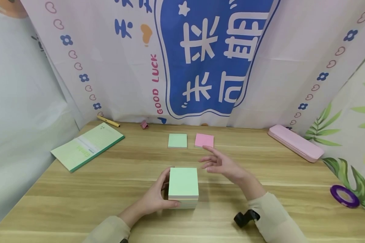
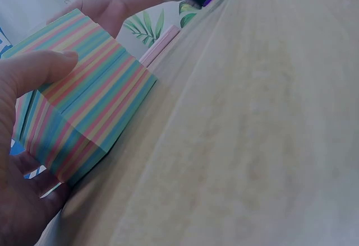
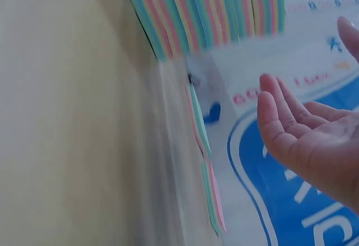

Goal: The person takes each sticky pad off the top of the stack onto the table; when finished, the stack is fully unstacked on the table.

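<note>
A tall stack of sticky notes (image 1: 183,182), mint green on top, stands on the table at the near middle. My left hand (image 1: 158,195) grips it from the left, thumb on the near face and fingers round the far side. Pink, yellow, green and blue layers show on the sides of the stack (image 2: 90,83) in the left wrist view. My right hand (image 1: 222,165) hovers right of the stack, apart from it, fingers loosely bent and holding nothing. Beyond it lie a thin green sticky note pad (image 1: 177,140) and a pink one (image 1: 205,139), the pink pad's near edge partly behind a fingertip.
On the left lie a green notebook (image 1: 88,146) and a yellow pen (image 1: 108,121). A small pink binder clip (image 1: 144,124) sits at the back edge. To the right are a pink case (image 1: 295,142) and a purple tape roll (image 1: 344,196). A printed cloth (image 1: 134,74) hangs behind the table.
</note>
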The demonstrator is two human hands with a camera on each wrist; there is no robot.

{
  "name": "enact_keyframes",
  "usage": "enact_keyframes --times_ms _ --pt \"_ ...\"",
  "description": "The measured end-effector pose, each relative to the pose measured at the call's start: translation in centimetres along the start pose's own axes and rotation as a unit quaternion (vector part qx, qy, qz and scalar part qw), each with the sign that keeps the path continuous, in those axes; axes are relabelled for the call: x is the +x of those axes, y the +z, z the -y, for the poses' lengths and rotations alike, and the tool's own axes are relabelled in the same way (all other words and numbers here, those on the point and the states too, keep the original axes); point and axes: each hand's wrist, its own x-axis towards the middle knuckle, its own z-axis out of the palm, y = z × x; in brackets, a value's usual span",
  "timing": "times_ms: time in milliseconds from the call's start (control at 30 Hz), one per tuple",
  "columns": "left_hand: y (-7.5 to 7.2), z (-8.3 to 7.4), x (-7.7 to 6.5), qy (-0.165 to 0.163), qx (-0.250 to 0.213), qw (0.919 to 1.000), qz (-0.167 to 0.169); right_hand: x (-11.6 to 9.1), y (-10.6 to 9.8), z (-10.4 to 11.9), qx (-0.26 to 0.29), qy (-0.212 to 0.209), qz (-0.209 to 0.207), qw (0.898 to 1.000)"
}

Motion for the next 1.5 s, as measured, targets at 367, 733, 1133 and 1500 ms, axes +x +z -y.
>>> enact_keyframes --times_ms 367,733,1133,1500 --pt "0.1 -0.6 0.3 -0.002 0.011 0.9999 0.005 -1.2 4.9 -0.9 -0.148 -0.013 0.028 0.988" --pt "0.1 -1.4 0.2 0.009 -0.001 0.9999 0.006 -1.9 6.4 0.7 -0.223 -0.047 -0.003 0.974" --pt "0.0 0.0 0.1 -0.004 -0.001 1.0 0.007 -3.0 2.9 -1.5 -0.038 -0.031 0.032 0.998" --pt "-0.1 -0.5 0.0 -0.011 -0.002 0.9999 0.004 -4.0 -0.6 -1.9 0.163 -0.05 0.053 0.984"
